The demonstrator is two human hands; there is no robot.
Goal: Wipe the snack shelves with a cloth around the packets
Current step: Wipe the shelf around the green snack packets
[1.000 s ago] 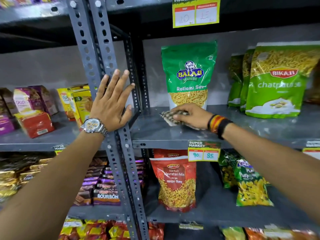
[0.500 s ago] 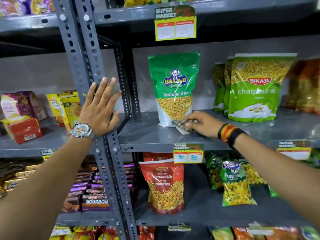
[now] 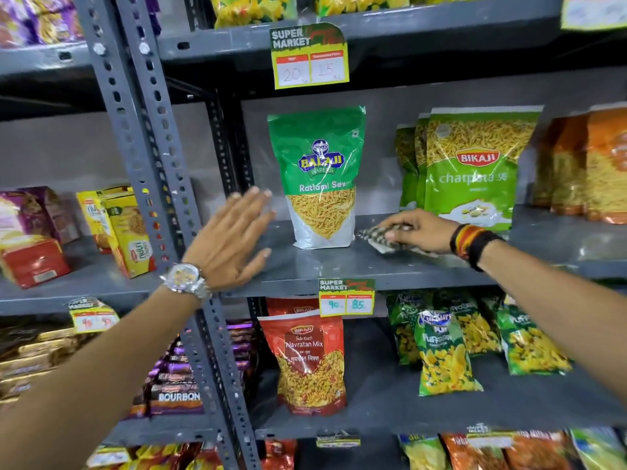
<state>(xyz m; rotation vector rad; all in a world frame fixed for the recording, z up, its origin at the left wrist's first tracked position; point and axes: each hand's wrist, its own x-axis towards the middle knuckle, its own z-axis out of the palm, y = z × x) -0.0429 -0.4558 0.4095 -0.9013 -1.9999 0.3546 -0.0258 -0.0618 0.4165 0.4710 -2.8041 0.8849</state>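
A green Balaji Ratlami Sev packet (image 3: 320,174) stands upright on the grey metal shelf (image 3: 339,268). To its right my right hand (image 3: 419,230) presses a checked cloth (image 3: 383,239) flat on the shelf, in the gap between that packet and the green Bikaji packets (image 3: 471,167). My left hand (image 3: 234,240) hovers with fingers spread just left of the Ratlami Sev packet, in front of the shelf, holding nothing.
A perforated grey upright post (image 3: 146,157) runs down the left of this bay. Biscuit boxes (image 3: 118,228) fill the left bay. Orange packets (image 3: 590,164) stand at far right. A red Navratan Mix packet (image 3: 308,357) and green puff packets (image 3: 444,351) sit on the shelf below. Price tags (image 3: 346,297) hang on the shelf's front edge.
My left hand has left the upright post and moved right toward the Ratlami Sev packet. My right hand has slid the cloth rightward along the shelf, from in front of the packet to its right side.
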